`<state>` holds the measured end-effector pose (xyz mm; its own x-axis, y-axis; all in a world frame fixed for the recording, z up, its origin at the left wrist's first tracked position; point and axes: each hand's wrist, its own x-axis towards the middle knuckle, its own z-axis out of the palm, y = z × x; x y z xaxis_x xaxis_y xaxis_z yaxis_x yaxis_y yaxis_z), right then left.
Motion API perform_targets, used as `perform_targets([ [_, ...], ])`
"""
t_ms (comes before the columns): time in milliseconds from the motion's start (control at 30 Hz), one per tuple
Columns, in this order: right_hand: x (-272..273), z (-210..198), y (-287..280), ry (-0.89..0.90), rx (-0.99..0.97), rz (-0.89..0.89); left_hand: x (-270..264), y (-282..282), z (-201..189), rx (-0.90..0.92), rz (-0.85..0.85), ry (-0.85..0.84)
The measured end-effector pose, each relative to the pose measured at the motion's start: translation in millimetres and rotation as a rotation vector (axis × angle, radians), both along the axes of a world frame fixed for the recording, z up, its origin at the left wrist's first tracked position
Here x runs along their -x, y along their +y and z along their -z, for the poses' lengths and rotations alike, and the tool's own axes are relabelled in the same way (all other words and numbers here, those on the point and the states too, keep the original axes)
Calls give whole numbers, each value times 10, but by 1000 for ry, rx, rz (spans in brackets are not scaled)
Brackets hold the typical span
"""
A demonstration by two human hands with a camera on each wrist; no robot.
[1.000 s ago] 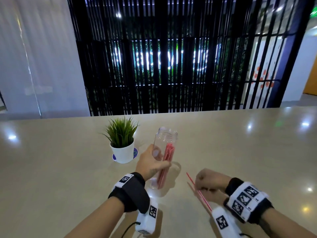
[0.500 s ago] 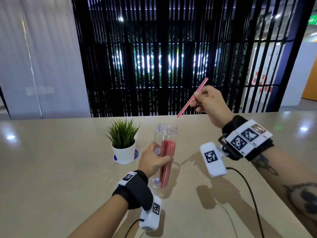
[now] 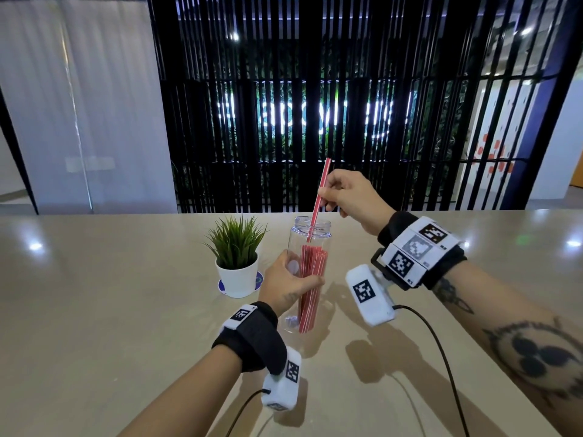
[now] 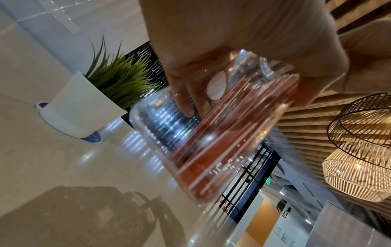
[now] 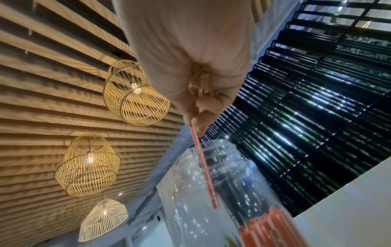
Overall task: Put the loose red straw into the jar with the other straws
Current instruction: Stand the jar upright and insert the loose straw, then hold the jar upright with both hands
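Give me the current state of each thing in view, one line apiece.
Loose red straw: pinched by the right hand, lower end inside the jar's mouth, not yet released.
Jar: lid off, tilted, base on the table, part filled with red straws.
Left hand: grips the jar's body.
Right hand: raised above the jar.
Potted plant: upright on a coaster.

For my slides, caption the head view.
Right hand lowers a red straw into the jar gripped by the left hand.
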<state>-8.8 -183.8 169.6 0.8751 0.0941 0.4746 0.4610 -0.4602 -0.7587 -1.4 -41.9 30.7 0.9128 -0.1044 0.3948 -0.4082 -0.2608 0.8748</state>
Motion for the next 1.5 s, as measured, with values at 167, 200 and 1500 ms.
perform_targets([
  [167, 42, 49, 90, 57, 114, -48, 13, -14, -22, 41, 10, -3],
  [200, 43, 60, 101, 67, 133, -49, 9, -16, -24, 49, 7, -2],
  [1500, 380, 1188, 280, 156, -210, -180, 101, 49, -254, 215, 89, 26],
])
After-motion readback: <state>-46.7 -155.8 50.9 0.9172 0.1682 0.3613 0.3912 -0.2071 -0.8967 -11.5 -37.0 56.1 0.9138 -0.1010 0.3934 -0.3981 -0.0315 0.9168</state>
